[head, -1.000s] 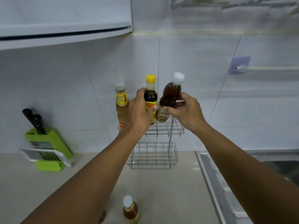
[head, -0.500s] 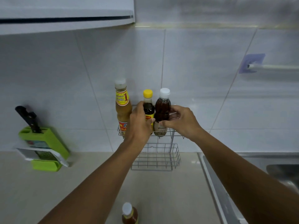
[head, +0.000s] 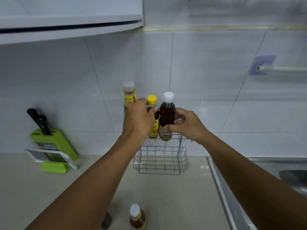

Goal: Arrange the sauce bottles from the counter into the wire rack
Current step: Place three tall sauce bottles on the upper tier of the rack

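White tiled wall behind the rack (head: 161, 161). My left hand (head: 139, 120) grips the yellow-capped bottle (head: 153, 117), my right hand (head: 186, 125) the white-capped bottle (head: 167, 117), both upright in the top tier.

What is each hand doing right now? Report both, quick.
Left hand: closed around the yellow-capped bottle in the rack's upper tier.
Right hand: fingers closed on the white-capped dark bottle standing beside it.

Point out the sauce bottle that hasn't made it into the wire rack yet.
The small amber bottle with a white cap, standing on the counter at the bottom of the view. The other three stand in the wire rack's upper tier.
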